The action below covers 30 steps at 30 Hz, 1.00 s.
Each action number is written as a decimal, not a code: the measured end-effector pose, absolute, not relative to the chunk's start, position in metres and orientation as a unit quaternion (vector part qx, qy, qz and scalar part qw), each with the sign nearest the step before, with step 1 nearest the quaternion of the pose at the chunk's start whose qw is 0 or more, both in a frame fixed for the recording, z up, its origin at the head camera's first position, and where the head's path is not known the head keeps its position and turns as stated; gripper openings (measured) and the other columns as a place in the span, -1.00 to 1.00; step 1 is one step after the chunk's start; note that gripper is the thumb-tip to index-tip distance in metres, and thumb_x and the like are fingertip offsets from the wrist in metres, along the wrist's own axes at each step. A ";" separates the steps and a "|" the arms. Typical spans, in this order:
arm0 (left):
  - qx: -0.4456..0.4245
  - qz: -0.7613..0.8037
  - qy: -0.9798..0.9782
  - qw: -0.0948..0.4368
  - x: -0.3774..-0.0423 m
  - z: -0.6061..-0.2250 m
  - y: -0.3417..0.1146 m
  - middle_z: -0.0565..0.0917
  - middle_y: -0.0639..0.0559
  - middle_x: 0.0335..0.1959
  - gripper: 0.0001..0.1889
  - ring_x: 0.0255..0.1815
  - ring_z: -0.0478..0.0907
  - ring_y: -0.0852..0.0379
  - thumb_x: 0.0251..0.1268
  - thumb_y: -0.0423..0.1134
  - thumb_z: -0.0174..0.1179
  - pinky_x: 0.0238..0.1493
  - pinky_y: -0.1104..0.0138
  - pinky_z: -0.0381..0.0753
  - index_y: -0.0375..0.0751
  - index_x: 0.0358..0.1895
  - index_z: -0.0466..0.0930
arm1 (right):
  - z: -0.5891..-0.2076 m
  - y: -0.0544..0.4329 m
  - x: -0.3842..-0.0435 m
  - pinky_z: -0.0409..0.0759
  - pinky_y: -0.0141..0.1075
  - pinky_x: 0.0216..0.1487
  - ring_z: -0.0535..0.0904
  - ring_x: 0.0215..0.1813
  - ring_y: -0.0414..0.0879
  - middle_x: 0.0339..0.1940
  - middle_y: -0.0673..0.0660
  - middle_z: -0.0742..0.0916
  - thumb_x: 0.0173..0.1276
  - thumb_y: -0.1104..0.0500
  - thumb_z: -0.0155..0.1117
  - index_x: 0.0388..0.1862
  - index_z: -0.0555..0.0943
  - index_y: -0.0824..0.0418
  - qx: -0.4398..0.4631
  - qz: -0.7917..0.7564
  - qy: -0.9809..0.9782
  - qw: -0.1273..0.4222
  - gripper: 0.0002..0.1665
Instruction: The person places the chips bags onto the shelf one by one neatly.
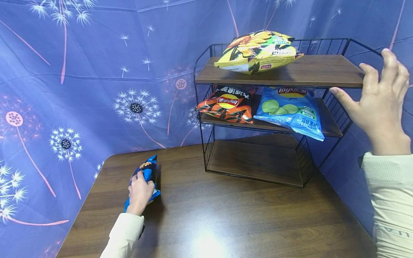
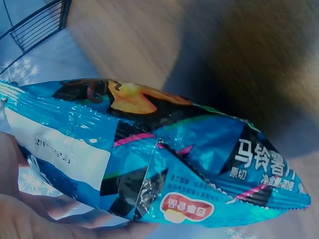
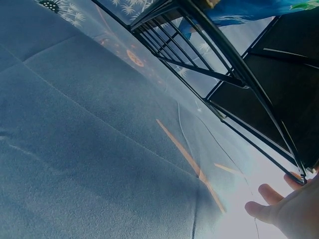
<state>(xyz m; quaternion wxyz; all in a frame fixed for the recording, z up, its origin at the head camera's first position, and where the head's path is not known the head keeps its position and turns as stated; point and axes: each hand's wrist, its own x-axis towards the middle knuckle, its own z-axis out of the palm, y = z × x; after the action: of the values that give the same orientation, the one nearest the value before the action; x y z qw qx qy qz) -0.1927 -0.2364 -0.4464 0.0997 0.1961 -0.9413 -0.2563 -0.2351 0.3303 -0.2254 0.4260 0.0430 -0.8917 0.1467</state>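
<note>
My left hand (image 1: 141,190) grips a blue and black chip bag (image 2: 199,144) over the left part of the table. In the left wrist view the bag's end seam and white label face the camera, and part of the hand shows along its lower edge. Over at the right, my right hand (image 1: 384,98) is at the front corner of a black wire rack (image 1: 322,70) with dark wood shelves. Its fingers are spread and slightly bent, the thumb close to the top shelf's front edge. Fingertips (image 3: 269,194) show beside the rack's wire frame in the right wrist view.
On the top shelf lies a yellow chip bag (image 1: 255,53). The middle shelf holds an orange and black chip bag (image 1: 227,104) and a light blue Lay's bag (image 1: 288,111) that overhangs the front edge. A blue dandelion-patterned curtain (image 1: 106,71) stands behind the brown wooden table (image 1: 238,208).
</note>
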 end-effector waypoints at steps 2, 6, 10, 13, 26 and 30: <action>0.192 -0.264 -0.940 0.100 -0.193 -0.445 -0.235 0.26 -0.46 0.19 -0.42 0.02 0.28 -0.56 0.12 -0.25 -0.04 0.00 -0.28 0.27 -0.37 0.25 0.17 | -0.225 0.330 -0.235 -0.28 0.12 0.37 -0.21 0.44 0.15 0.49 0.09 -0.04 0.01 -0.64 -0.24 0.29 0.23 0.36 0.045 0.144 -0.892 0.427 0.24; 0.182 -0.277 -0.937 0.107 -0.193 -0.441 -0.233 0.27 -0.48 0.16 -0.43 0.01 0.29 -0.54 0.13 -0.24 -0.03 0.06 -0.22 0.25 -0.40 0.23 0.18 | -0.225 0.330 -0.235 -0.28 0.12 0.37 -0.22 0.45 0.15 0.49 0.09 -0.05 0.02 -0.63 -0.25 0.30 0.21 0.35 0.045 0.143 -0.893 0.424 0.23; 0.179 -0.292 -0.933 0.106 -0.193 -0.438 -0.231 0.26 -0.48 0.16 -0.44 0.04 0.29 -0.53 0.15 -0.24 -0.05 0.09 -0.21 0.24 -0.33 0.26 0.18 | -0.224 0.329 -0.235 -0.29 0.13 0.37 -0.24 0.45 0.13 0.49 0.08 -0.07 0.03 -0.63 -0.27 0.31 0.20 0.35 0.037 0.143 -0.897 0.416 0.23; 0.179 -0.305 -0.930 0.099 -0.194 -0.436 -0.231 0.23 -0.47 0.18 -0.44 0.07 0.27 -0.52 0.17 -0.24 -0.08 0.10 -0.22 0.22 -0.22 0.30 0.15 | -0.224 0.329 -0.235 -0.28 0.13 0.37 -0.22 0.45 0.14 0.48 0.09 -0.05 0.02 -0.63 -0.26 0.30 0.21 0.35 0.041 0.142 -0.895 0.421 0.23; 0.172 -0.346 -0.920 0.068 -0.197 -0.429 -0.230 0.06 -0.47 0.29 -0.44 0.24 0.14 -0.45 0.24 -0.28 -0.25 0.15 -0.25 0.19 0.01 0.37 0.12 | -0.225 0.330 -0.236 -0.26 0.11 0.37 -0.20 0.44 0.14 0.48 0.08 -0.04 0.02 -0.63 -0.22 0.28 0.23 0.36 0.046 0.143 -0.891 0.428 0.22; 0.170 -0.357 -0.916 0.068 -0.196 -0.429 -0.230 0.02 -0.47 0.32 -0.45 0.27 0.10 -0.43 0.26 -0.29 -0.27 0.17 -0.24 0.18 -0.01 0.37 0.13 | -0.226 0.331 -0.235 -0.28 0.11 0.38 -0.21 0.45 0.13 0.49 0.08 -0.05 0.03 -0.63 -0.25 0.29 0.22 0.37 0.042 0.140 -0.894 0.424 0.23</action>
<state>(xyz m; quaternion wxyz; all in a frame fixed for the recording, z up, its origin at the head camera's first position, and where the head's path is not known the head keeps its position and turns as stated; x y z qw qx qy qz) -0.1962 -0.2298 -0.4287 0.0677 0.1701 -0.9158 -0.3574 -0.2351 0.3305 -0.2256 0.4236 0.0417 -0.8940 0.1399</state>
